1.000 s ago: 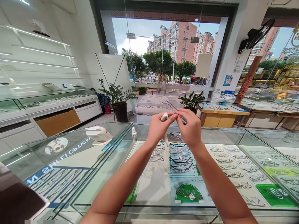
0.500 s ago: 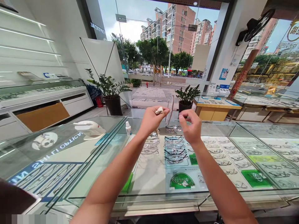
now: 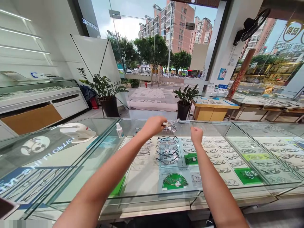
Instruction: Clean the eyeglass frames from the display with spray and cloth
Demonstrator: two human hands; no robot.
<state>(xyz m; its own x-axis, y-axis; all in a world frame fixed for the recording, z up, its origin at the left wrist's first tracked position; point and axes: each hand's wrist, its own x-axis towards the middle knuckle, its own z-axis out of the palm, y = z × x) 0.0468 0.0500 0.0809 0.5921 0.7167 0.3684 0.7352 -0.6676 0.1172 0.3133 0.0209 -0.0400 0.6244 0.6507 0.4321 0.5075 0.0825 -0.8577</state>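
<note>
My left hand [image 3: 155,125] is stretched over the far part of the glass counter, its fingers closed on a pair of glasses [image 3: 174,122]. The glasses are seen nearly edge-on, sticking out to the right of the fingers. A scrap of white material shows at the fingertips, too small to name. Apart from them, to the right, my right hand [image 3: 196,134] is closed with its back toward me; whether anything lies in it is hidden. Beneath both hands, rows of eyeglass frames [image 3: 167,150] lie inside the glass display case [image 3: 140,198].
A small white bottle [image 3: 120,130] stands on the counter left of my left hand. Farther left is a white device [image 3: 77,132]. Potted plants [image 3: 110,106] stand on the floor beyond the counter, before a glass front. A fan [image 3: 254,25] hangs at upper right.
The glasses have turned from an upright position to nearly flat and edge-on, and sit lower. My left hand has rolled over, hiding most of the white scrap. My right hand has dropped and turned.
</note>
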